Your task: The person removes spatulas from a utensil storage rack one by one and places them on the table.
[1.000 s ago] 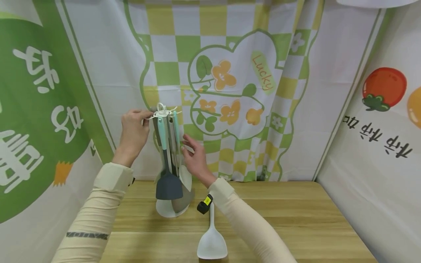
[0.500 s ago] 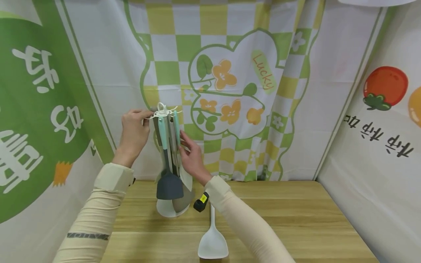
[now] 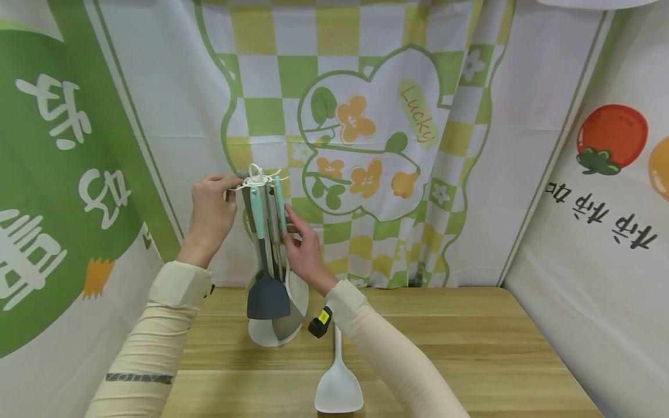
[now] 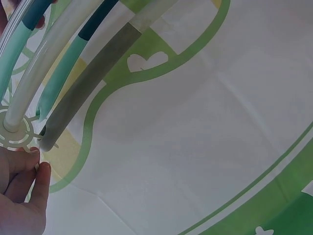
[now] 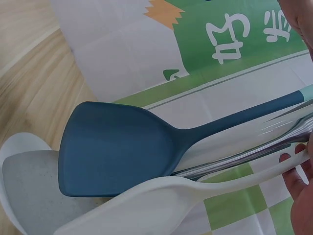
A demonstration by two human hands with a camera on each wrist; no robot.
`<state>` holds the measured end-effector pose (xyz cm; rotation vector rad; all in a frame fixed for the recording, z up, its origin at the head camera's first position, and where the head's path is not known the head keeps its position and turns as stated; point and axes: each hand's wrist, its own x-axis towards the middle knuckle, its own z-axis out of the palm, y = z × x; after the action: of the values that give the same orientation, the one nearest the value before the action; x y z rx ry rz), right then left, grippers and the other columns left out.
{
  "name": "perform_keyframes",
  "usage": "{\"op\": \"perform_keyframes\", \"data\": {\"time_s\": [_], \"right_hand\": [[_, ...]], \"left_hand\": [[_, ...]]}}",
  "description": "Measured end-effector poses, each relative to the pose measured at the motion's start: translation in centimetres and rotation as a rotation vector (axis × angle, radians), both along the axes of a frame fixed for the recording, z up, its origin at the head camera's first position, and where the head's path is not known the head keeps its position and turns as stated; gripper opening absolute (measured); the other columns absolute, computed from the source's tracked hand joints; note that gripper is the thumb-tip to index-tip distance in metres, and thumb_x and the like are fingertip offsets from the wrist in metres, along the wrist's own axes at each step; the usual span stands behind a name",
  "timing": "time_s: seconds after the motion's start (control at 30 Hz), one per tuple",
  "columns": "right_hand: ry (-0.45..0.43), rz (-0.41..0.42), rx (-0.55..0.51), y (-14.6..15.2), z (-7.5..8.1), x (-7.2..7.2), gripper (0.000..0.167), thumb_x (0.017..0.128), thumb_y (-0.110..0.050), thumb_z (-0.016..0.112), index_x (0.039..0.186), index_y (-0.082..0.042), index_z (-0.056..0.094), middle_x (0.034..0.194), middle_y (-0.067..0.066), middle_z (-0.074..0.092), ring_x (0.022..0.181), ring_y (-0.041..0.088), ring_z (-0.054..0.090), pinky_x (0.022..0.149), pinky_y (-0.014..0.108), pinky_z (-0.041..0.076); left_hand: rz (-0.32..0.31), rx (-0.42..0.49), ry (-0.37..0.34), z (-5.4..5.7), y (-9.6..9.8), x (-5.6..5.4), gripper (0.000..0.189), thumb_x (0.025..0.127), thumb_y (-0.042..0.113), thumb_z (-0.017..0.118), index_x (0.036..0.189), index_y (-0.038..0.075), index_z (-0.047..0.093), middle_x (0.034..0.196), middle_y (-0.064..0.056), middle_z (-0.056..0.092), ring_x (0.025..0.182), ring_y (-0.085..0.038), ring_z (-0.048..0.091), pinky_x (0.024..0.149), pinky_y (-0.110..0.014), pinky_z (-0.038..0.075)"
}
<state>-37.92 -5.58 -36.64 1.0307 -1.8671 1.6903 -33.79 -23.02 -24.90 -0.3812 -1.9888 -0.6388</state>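
A white rotating utensil rack (image 3: 257,180) stands at the left of the table, hung with several kitchen utensils. My left hand (image 3: 211,212) pinches one of its top hooks between thumb and fingers; in the left wrist view that hand (image 4: 24,188) is beside a grey-handled utensil (image 4: 90,83). My right hand (image 3: 305,249) grips a white spoon (image 3: 298,290) by its mint-topped handle on the rack's right side. In the right wrist view, its fingers curl behind the white spoon (image 5: 156,200). A dark blue spatula (image 3: 268,298) with a mint handle hangs at the front.
A white spatula (image 3: 338,388) lies on the wooden table (image 3: 444,348), its handle pointing at the rack. Behind the rack's round white base (image 3: 259,334) hangs a checked curtain (image 3: 334,75). Printed cloth walls (image 3: 590,244) close both sides.
My right hand has moved left and a little up, from apart to holding the spoon's handle. The white spoon's head has swung slightly to the right. My left hand stays on the hook.
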Motion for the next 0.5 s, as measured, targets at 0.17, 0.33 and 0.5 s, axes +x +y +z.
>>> {"op": "perform_keyframes", "data": {"time_s": [0.17,0.33,0.5], "right_hand": [[0.029,0.013,0.002,0.02,0.18,0.15,0.061,0.102,0.009,0.048,0.159,-0.007,0.034,0.128,0.021,0.058,0.106,0.034,0.067,0.075,0.026,0.062],[0.042,0.012,-0.008,0.11,0.39,0.07,0.062,0.101,0.010,0.049,0.159,-0.008,0.035,0.124,0.022,0.058,0.104,0.035,0.068,0.073,0.021,0.060],[0.055,0.000,-0.025,0.25,0.72,0.33,0.062,0.100,0.012,0.051,0.157,-0.005,0.036,0.121,0.024,0.059,0.101,0.038,0.069,0.071,0.038,0.064]], "left_hand": [[0.003,0.000,0.003,-0.01,-0.06,0.11,0.025,0.088,-0.023,0.056,0.100,-0.012,0.075,0.095,-0.032,0.072,0.092,-0.050,0.066,0.083,-0.060,0.057],[0.007,-0.003,-0.004,0.00,-0.03,0.15,0.026,0.088,-0.023,0.056,0.101,-0.012,0.076,0.095,-0.032,0.072,0.093,-0.049,0.066,0.084,-0.060,0.057],[0.012,-0.002,-0.013,0.00,0.03,0.18,0.025,0.089,-0.022,0.056,0.101,-0.011,0.076,0.096,-0.031,0.072,0.093,-0.048,0.066,0.083,-0.058,0.058]]}}
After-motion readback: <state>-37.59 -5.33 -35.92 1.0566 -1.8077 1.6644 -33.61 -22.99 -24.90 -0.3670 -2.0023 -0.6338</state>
